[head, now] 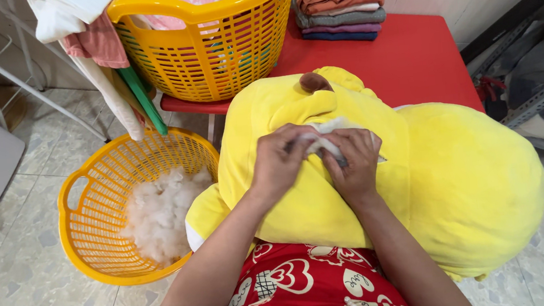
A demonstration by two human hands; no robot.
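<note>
A big yellow plush toy [434, 184] lies across the person's lap, its upper end leaning against the red table [409, 53]. Its long axis runs from the dark-nosed head near the table's edge down to the right, toward the floor. Both hands meet on its middle: the left hand [279, 162] and right hand [356, 165] have their fingers pinched on a tuft of white stuffing [327, 138] at an opening. The toy looks soft, light and bulky, best gripped by bunching the fabric. A floor basket [94, 237] beside it holds loose stuffing; another basket [208, 39] of clothes sits on the table by folded clothes [338, 7].
</note>
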